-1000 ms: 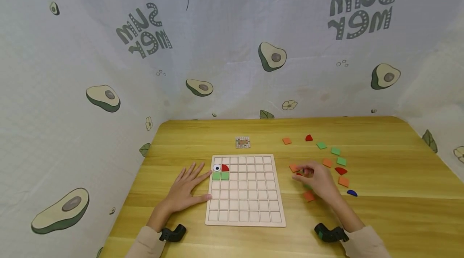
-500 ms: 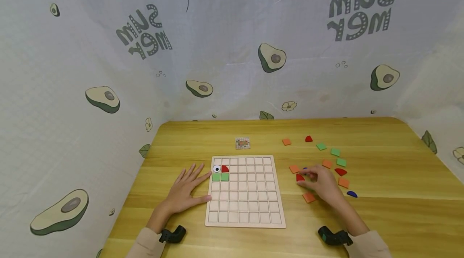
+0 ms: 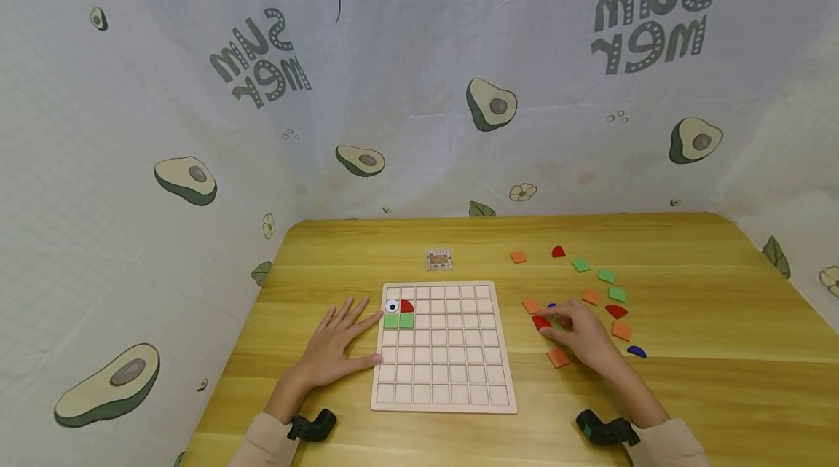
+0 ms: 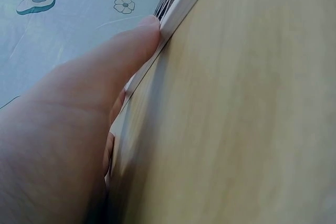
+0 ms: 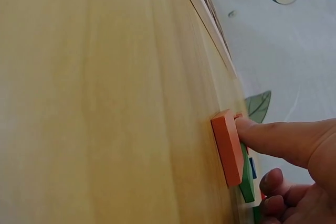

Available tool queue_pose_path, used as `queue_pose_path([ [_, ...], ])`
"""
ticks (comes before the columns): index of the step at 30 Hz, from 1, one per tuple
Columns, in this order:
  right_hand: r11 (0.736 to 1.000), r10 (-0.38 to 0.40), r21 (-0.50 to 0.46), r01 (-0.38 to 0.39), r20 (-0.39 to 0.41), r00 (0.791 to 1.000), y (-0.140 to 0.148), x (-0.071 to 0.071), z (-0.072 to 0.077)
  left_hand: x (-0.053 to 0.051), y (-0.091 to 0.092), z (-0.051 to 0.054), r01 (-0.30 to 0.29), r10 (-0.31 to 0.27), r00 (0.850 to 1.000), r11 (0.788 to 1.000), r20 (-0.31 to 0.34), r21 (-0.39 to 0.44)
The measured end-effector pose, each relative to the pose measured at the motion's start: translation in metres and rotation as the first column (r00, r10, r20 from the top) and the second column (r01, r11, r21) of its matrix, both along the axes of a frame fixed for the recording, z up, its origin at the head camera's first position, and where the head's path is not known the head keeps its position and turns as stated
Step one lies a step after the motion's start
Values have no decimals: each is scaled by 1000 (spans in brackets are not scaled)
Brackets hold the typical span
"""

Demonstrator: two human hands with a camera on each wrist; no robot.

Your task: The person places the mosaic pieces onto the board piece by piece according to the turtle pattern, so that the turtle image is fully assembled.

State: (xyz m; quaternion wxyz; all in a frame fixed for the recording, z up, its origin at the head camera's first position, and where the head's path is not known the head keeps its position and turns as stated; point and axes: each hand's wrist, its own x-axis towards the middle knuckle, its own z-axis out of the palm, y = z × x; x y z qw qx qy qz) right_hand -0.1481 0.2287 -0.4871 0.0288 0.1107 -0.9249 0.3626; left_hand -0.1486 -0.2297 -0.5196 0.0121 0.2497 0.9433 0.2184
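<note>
My left hand lies flat with fingers spread beside the wooden grid board, thumb and fingertips touching its left edge. On the board sit a white eye tile, a red quarter-circle tile and two green square tiles. Right of the board, my right hand pinches another red quarter-circle tile between thumb and forefinger, low over the table. In the right wrist view, the thumb is behind an orange square tile, and a green tile is partly hidden.
Loose tiles lie around the right hand, among them an orange square, a green square, a red piece and a blue half-round piece. A small pattern card lies behind the board.
My right hand has shifted slightly, and its thumb and forefinger have closed on the red quarter-circle tile, which has moved a little left. The left hand has stayed still.
</note>
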Motion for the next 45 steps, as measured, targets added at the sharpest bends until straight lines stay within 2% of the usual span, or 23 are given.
queue_pose_path([
  [6,1000,27,-4,-27,-6,1000,-1,-1,2,0,0,1,1,-1,1000,1000,-3,5],
  [15,997,-72,-24,72,6,997,-4,1,5,0,0,0,-4,4,1000,1000,-7,7],
  [23,995,-101,5,101,-28,994,-5,-1,3,0,-1,0,-2,2,1000,1000,-9,10],
  [36,998,-66,17,67,-58,996,-5,-5,2,-1,1,1,-4,4,1000,1000,6,-5],
  [45,1000,9,16,-8,-47,999,-1,-6,1,-1,0,-1,-4,4,1000,1000,12,-12],
])
